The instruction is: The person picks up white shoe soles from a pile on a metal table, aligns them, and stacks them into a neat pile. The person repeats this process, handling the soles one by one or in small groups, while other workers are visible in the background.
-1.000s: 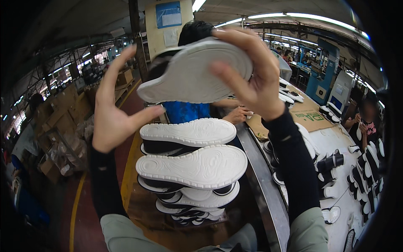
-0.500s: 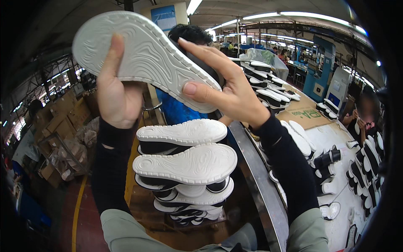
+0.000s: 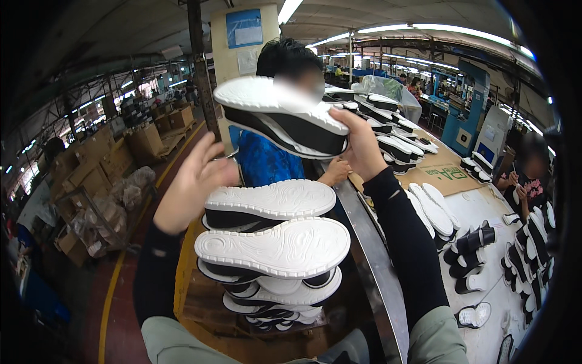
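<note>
My right hand grips one end of a thick shoe sole, white on its patterned tread side with a black layer beneath. The sole is held tread up, nearly level, above a stack. My left hand is off it, fingers spread and a little blurred, low and left of the sole. Below, white and black soles are piled in a tall stack; its upper soles, a nearer one and a farther one, lie tread up.
A co-worker in a blue shirt stands just beyond the stack. To my right runs a metal-edged table bearing many soles, a cardboard sheet and dark sandals. Another person is at its far side. Cardboard boxes stand left.
My left hand has let go of the sole and dropped away. The sole has come lower and turned from tread facing me to nearly level, in my right hand alone.
</note>
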Tool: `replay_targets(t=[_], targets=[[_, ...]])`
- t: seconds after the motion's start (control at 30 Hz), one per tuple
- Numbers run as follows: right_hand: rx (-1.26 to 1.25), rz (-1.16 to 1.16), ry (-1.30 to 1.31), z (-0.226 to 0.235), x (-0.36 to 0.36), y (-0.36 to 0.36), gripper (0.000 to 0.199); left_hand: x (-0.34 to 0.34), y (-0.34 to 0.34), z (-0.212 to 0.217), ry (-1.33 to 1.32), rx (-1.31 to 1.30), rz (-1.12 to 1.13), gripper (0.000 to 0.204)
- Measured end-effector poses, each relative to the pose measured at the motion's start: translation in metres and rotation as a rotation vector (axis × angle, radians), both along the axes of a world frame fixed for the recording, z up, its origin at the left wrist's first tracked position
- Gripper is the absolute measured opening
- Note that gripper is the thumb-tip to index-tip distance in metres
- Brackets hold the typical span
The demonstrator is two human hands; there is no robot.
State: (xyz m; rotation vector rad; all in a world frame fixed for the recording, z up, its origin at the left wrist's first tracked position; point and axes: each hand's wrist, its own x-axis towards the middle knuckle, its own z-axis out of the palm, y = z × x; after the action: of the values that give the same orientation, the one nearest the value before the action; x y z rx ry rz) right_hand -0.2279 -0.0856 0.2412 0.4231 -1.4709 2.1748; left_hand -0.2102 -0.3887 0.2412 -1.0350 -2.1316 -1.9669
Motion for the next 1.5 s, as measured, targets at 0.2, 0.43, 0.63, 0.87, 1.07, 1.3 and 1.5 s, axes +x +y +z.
replay_targets(t=[0.2, 0.43, 0.63, 0.87, 1.07, 1.3, 1.5], targets=[[0.01, 0.043, -0.158, -0.063, -0.059, 0.028, 0.032, 0.054, -0.014, -0.012, 0.758, -0.921, -0.005, 0.106], [0.157, 0.269, -0.364, -0.073, -0.063, -0.007, 0.035, 0.046, -0.005, -0.029, 0.796, -0.918, -0.001, 0.087], [0.134, 0.406, -0.478, -0.083, -0.067, 0.002, 0.033, 0.049, -0.002, -0.033, 0.781, -0.933, 0.033, 0.088], [0.028, 0.399, -0.363, -0.092, -0.061, 0.002, 0.033, 0.051, -0.002, -0.03, 0.776, -0.947, 0.052, 0.089], [0.458, 0.264, -0.243, -0.083, -0.057, -0.003, 0.033, 0.053, -0.002, -0.032, 0.775, -0.953, 0.059, 0.09], [0.257, 0.376, -0.348, -0.082, -0.047, -0.001, 0.035, 0.056, -0.001, -0.032, 0.761, -0.927, 0.069, 0.089], [0.378, 0.494, -0.371, -0.087, -0.058, 0.007, 0.034, 0.057, 0.001, -0.03, 0.788, -0.946, 0.074, 0.09]])
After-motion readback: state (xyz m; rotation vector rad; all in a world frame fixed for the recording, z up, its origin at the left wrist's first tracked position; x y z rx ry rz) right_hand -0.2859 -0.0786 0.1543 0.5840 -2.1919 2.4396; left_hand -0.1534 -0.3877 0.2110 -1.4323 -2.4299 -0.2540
